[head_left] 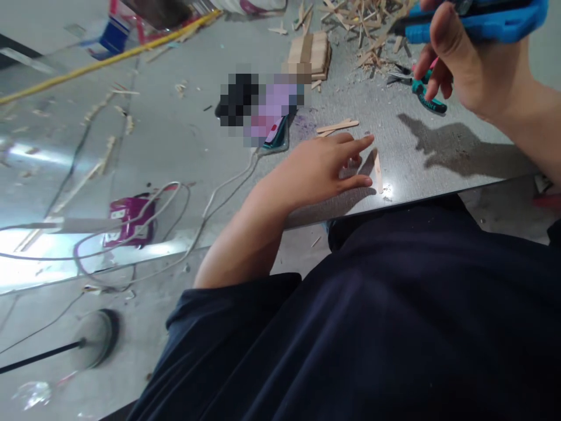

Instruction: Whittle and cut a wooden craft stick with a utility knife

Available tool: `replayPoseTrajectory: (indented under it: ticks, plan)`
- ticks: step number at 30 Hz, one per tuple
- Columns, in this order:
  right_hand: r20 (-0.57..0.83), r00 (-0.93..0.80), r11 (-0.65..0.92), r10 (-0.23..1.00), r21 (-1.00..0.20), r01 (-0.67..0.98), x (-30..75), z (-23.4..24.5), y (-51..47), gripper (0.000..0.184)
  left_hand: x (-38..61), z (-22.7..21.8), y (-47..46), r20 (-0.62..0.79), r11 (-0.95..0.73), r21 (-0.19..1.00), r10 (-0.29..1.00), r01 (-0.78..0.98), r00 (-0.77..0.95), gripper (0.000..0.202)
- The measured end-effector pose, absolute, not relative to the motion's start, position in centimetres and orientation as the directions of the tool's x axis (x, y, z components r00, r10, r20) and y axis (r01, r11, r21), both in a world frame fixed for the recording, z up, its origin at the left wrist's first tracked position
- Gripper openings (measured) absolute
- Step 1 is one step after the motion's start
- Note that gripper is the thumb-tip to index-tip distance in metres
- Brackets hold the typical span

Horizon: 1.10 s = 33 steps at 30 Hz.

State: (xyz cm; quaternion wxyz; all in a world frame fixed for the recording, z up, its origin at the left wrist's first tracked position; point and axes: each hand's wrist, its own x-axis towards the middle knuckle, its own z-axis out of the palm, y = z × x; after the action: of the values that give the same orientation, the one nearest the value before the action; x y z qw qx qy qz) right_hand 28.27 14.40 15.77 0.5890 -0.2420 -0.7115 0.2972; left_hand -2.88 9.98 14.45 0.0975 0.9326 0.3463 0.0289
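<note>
My left hand [331,166] lies low over the metal table, palm down, fingers stretched apart. A single wooden craft stick [378,172] is on the tabletop just beyond its fingertips. Two more craft sticks [337,126] lie crossed behind the knuckles. Raised above the table at the upper right, my right hand [464,64] is closed around a blue and black utility knife [495,26], its dark tip pointing left. Under that hand are small pliers [423,96] with teal handles, partly hidden by the fingers.
A block of stacked craft sticks [309,52] and a pile of loose sticks [359,20] are at the back. A pixelated phone [276,111], white cable [210,202], purple box [129,219] and yellow rod [131,55] lie leftward. The table's front edge [438,199] borders my lap.
</note>
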Motion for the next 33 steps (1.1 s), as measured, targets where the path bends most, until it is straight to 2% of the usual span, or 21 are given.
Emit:
replayPoseTrajectory:
  ticks: [3, 6, 9, 12, 13, 15, 17, 19, 20, 23, 25, 28, 31, 33]
  plan:
    - [0.569, -0.245, 0.583, 0.785, -0.812, -0.019, 28.7, 15.1, 15.3, 0.064, -3.4, 14.0, 7.3, 0.126, -0.719, 0.127, 0.695, 0.683, 0.708, 0.079]
    - [0.496, -0.264, 0.505, 0.827, -0.862, -0.035, 28.6, 14.4, 15.4, 0.072, -3.1, 12.1, 3.5, 0.327, -0.731, 0.077, 0.66, 0.677, 0.676, 0.081]
    - [0.522, -0.315, 0.534, 0.793, -0.844, -0.054, 28.0, 14.0, 14.7, 0.063, -1.9, 9.2, 0.5, 0.493, -0.772, -0.013, 0.549, 0.636, 0.676, 0.067]
    - [0.51, -0.459, 0.579, 0.727, -0.816, 0.01, 28.1, 13.5, 13.8, 0.049, -0.1, 6.4, -0.4, 0.612, -0.759, -0.067, 0.481, 0.648, 0.628, 0.044]
    - [0.57, -0.46, 0.642, 0.681, -0.766, 0.002, 28.4, 13.3, 13.6, 0.048, 0.4, 5.7, -0.3, 0.659, -0.745, -0.086, 0.455, 0.661, 0.599, 0.035]
    - [0.504, -0.623, 0.721, 0.598, -0.678, 0.144, 29.3, 12.8, 13.3, 0.044, 1.1, 4.8, 0.1, 0.737, -0.724, -0.121, 0.393, 0.679, 0.549, 0.027]
    - [0.439, -0.776, 0.838, 0.453, -0.507, 0.202, 30.5, 12.3, 13.2, 0.041, 1.3, 4.3, 0.7, 0.779, -0.725, -0.155, 0.328, 0.671, 0.535, 0.022]
    - [0.433, -0.872, 0.936, 0.23, -0.345, 0.075, 31.4, 11.9, 13.1, 0.045, 1.3, 4.2, 1.0, 0.803, -0.733, -0.185, 0.272, 0.655, 0.53, 0.016]
    - [0.431, -0.888, 0.947, 0.162, -0.321, 0.017, 31.7, 11.8, 13.1, 0.045, 1.2, 4.1, 1.1, 0.813, -0.734, -0.197, 0.247, 0.649, 0.526, 0.014]
    - [0.355, -0.931, 0.928, 0.09, -0.369, -0.051, 32.2, 11.4, 13.0, 0.041, 0.9, 3.6, 1.3, 0.833, -0.737, -0.226, 0.192, 0.637, 0.518, 0.014]
    - [0.326, -0.943, 0.913, 0.065, -0.401, -0.076, 32.5, 11.3, 12.9, 0.038, 0.6, 2.7, 1.3, 0.851, -0.749, -0.19, 0.196, 0.635, 0.487, 0.019]
    - [0.369, -0.929, 0.923, 0.024, -0.365, -0.121, 32.8, 11.3, 12.9, 0.037, -0.2, 0.9, 1.2, 0.834, -0.763, -0.051, 0.322, 0.644, 0.447, 0.034]
    - [0.445, -0.894, 0.95, -0.049, -0.255, -0.179, 32.6, 11.7, 12.7, 0.032, -1.2, -0.9, 1.0, 0.64, -0.726, 0.082, 0.564, 0.683, 0.522, 0.037]
    - [0.457, -0.883, 0.962, -0.103, -0.182, -0.206, 32.3, 11.9, 12.5, 0.031, -1.6, -1.7, 0.9, 0.547, -0.719, 0.193, 0.644, 0.668, 0.535, 0.034]
